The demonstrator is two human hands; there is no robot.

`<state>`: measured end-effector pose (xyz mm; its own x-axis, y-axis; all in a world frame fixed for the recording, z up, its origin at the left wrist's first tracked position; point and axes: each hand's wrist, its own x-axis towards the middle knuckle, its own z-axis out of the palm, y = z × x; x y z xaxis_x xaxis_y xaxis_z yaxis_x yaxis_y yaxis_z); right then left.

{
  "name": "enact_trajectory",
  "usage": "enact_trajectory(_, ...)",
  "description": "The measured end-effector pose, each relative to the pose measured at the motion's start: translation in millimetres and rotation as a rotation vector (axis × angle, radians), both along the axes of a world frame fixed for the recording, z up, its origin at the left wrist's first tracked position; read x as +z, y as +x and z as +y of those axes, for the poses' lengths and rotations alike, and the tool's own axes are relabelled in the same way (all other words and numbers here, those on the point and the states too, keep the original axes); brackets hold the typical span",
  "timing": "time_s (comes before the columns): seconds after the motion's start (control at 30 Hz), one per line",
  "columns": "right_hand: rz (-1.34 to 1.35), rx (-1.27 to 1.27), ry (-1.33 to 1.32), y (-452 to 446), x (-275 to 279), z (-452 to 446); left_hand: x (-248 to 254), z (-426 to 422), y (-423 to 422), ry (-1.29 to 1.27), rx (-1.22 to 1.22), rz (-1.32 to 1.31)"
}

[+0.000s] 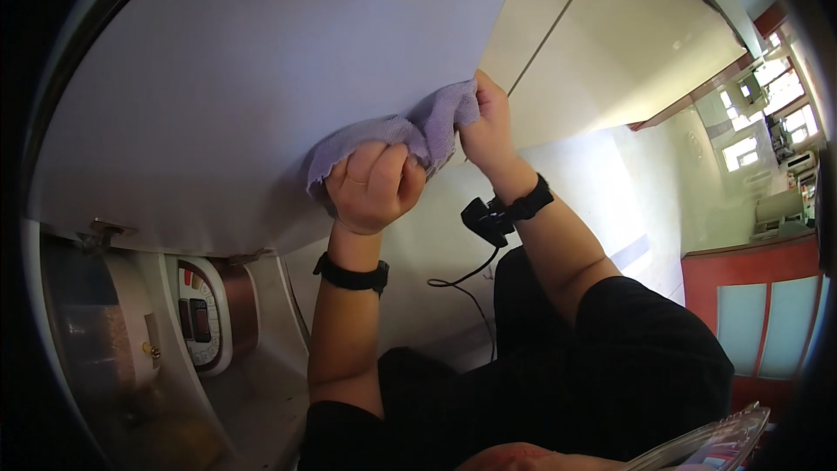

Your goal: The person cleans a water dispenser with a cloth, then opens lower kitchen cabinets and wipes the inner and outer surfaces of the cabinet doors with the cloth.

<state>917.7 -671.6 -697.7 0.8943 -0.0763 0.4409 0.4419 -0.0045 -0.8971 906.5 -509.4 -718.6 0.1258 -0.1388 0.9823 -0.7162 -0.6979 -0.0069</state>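
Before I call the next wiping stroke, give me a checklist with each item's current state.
1. Left hand gripping the purple cloth: ok, fingers curled into it.
2. Right hand gripping the cloth: ok, at its other end, by the door's edge.
3. Cabinet door open: ok, the rice cooker shows inside.
4. Black cable clear of the cloth: ok, it loops below.
5. Door surface beneath the cloth clean: cannot tell, it is covered.
6. Cloth damp enough: cannot tell by sight.
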Motion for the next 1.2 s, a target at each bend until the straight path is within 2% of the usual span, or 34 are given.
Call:
enact_trajectory(0.17,0.037,0.150,-0.121,-2,11,-20,-1,1,2,-0.016,-0.033,0.007)
enact_trajectory(0.23,0.088,0.311,-0.111,-3,15,-27,-1,1,1,-0.029,-0.025,0.008)
enact_trajectory(0.27,0.089,0.314,-0.112,-1,14,-30,-1,2,1,-0.030,-0.034,0.006)
enact_trajectory(0.33,0.155,0.455,-0.016,3,10,-34,0,2,1,-0.030,-0.043,0.001)
enact_trajectory(0.47,0.140,0.466,0.134,3,8,-26,2,2,1,-0.027,-0.056,0.013)
enact_trajectory(0.53,0.068,0.177,-0.062,-1,8,-17,1,2,1,-0.020,-0.053,0.018)
enact_trajectory(0.57,0.066,0.177,-0.062,-1,7,-11,1,2,0,-0.026,-0.052,0.017)
enact_trajectory(0.63,0.040,-0.059,-0.053,1,6,-1,1,0,0,-0.030,-0.052,0.009)
enact_trajectory(0.67,0.034,-0.060,-0.052,2,9,-1,1,1,0,-0.036,-0.057,0.015)
enact_trajectory(0.73,-0.001,-0.145,-0.242,4,16,0,1,1,1,-0.039,-0.063,0.018)
enact_trajectory(0.83,-0.032,-0.236,-0.158,-6,22,9,2,1,1,-0.039,-0.031,-0.006)
enact_trajectory(0.87,-0.032,-0.238,-0.159,-7,28,5,3,1,1,-0.039,-0.039,-0.005)
enact_trajectory(0.93,0.105,-0.021,-0.313,-9,39,-7,2,2,0,-0.043,-0.045,0.000)
enact_trajectory(0.97,0.107,-0.019,-0.316,-9,38,-7,1,2,0,-0.028,-0.044,0.006)
enact_trajectory(1.03,0.001,0.079,-0.218,-7,38,-6,0,2,0,-0.015,-0.040,0.009)
enact_trajectory(1.17,0.040,0.125,-0.156,-12,40,0,0,-1,2,-0.020,-0.040,0.001)
enact_trajectory(1.2,0.058,0.129,-0.072,-12,38,2,0,-1,3,-0.023,-0.041,0.001)
